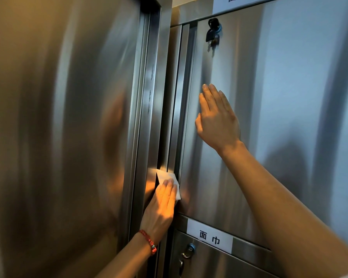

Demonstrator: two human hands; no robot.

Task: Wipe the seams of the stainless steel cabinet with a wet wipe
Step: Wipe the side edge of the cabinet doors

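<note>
Stainless steel cabinet (279,117) fills the right half of view, brushed door face upright; beside it on the left a second tall steel panel (58,137), the two meeting at a vertical seam (169,117) with a recessed channel running top to bottom. Risk one: the seam is deep and narrow, and a flat pad of wipe may ride over its lips and leave the groove itself untouched. Right hand (217,119) lies flat on the door face, fingers straight and together, holding nothing, apparently bracing the door; if it leans hard the door could shift and narrow the gap near the other hand's fingertips, and it will likely leave prints on the steel. Left hand (163,205), red bead bracelet (149,240) at the wrist, presses the wet wipe (169,179) against the seam low down, just above the horizontal rail; fingers extended, not curled round it. Wipe is held only by pressure, so a fast upward stroke could let it slip or bunch, or snag on the channel edge and tear. Paper label (209,237) on the rail below sits near the wiping zone; moisture dragged down could lift or smear it. Keys (211,37) hang from the upper lock (214,22), well above both hands; a long stroke or a sliding right hand might knock them.
</note>
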